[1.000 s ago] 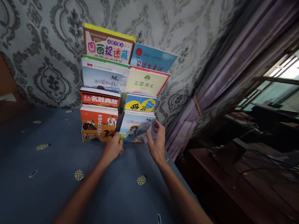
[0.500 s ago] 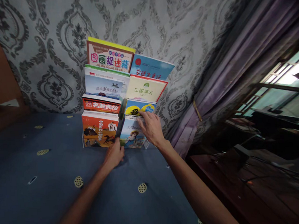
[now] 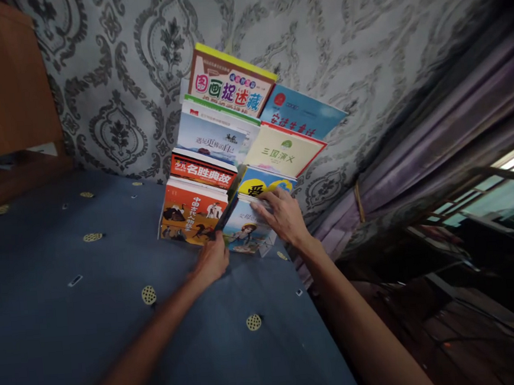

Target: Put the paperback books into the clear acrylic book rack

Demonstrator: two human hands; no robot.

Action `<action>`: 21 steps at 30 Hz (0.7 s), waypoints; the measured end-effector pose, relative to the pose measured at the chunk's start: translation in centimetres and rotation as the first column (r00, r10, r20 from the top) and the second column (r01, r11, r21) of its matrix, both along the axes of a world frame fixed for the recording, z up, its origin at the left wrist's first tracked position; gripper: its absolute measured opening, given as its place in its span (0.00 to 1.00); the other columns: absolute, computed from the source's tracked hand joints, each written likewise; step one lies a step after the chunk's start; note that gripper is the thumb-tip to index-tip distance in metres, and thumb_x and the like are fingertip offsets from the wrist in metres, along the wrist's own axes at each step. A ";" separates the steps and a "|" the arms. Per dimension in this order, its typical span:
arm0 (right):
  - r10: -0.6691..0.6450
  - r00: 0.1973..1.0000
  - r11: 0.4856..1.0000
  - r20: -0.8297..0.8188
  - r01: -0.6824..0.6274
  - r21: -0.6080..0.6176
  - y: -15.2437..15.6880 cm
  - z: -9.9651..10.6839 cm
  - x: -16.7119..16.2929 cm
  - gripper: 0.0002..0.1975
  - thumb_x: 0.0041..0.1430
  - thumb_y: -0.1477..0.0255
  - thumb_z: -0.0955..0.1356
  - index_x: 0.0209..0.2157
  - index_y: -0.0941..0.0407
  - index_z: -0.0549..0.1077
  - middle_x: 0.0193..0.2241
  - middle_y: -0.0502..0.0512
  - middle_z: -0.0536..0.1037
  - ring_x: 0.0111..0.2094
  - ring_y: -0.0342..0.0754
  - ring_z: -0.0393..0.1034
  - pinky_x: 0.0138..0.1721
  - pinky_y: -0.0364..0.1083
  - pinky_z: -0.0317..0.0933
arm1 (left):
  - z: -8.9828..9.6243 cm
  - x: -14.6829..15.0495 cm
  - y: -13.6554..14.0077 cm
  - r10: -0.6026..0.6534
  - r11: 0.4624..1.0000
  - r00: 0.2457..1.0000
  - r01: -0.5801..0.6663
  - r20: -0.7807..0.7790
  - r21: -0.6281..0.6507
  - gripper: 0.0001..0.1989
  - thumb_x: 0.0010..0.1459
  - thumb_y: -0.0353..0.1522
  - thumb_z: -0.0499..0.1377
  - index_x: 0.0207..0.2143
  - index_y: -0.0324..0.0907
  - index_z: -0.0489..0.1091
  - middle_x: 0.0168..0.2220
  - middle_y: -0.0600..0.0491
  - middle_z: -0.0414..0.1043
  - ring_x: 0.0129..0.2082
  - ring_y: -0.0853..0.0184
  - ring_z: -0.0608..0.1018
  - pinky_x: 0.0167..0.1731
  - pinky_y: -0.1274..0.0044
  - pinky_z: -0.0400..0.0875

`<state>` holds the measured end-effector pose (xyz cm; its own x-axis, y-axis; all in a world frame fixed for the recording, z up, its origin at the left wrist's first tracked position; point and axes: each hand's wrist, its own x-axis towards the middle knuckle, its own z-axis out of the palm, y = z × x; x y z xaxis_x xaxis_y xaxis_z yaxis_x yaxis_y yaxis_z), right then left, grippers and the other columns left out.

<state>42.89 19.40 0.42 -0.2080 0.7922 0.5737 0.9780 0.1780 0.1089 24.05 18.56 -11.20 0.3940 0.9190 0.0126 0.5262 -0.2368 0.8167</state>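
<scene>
Fig.: tiered book rack (image 3: 255, 169) on blue bed (image 3: 72, 325), at wall. Left hand (image 3: 212, 261) closed on rack's dark centre divider, steadying. Right hand (image 3: 283, 214), fingers spread flat, grips top edge of bottom-right book (image 3: 246, 233); book seated in lowest tier. Step judged: pulling book; next needs upward lift clear of tier.

Books on tiered rack (image 3: 262, 253): eight counted, four per column, two columns. Hands: two, left hand (image 3: 212, 260) and right hand (image 3: 284, 215). Rack: one.
</scene>
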 end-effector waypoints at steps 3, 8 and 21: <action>0.046 0.999 0.999 -0.026 -0.046 0.003 0.1 -0.2 0.2 0.25 0.69 0.51 0.58 0.44 0.53 0.77 0.41 0.61 0.75 0.43 0.58 0.69 0.42 0.54 0.64 | 0.2 0.0 -0.2 0.011 1.000 0.999 -0.011 -0.042 0.004 0.21 0.65 0.31 0.53 0.60 0.40 0.56 0.34 0.48 0.79 0.31 0.64 0.82 0.38 0.75 0.72; 0.108 0.993 0.975 -0.052 -0.095 0.201 0.6 1.0 -0.9 0.19 0.69 0.59 0.60 0.50 0.55 0.74 0.45 0.64 0.74 0.48 0.60 0.67 0.49 0.58 0.63 | 1.1 -0.2 -0.7 0.023 0.999 0.995 -0.020 -0.098 0.025 0.27 0.64 0.30 0.53 0.65 0.39 0.52 0.38 0.45 0.79 0.39 0.59 0.82 0.41 0.73 0.72; -0.004 0.997 0.986 0.071 -0.008 0.168 1.5 3.4 -0.7 0.17 0.66 0.69 0.63 0.54 0.56 0.72 0.48 0.64 0.75 0.49 0.62 0.65 0.49 0.57 0.62 | 8.9 -1.0 -2.4 -0.004 0.945 0.997 0.030 -0.080 0.324 0.22 0.67 0.28 0.47 0.62 0.39 0.59 0.43 0.43 0.78 0.46 0.55 0.79 0.48 0.68 0.70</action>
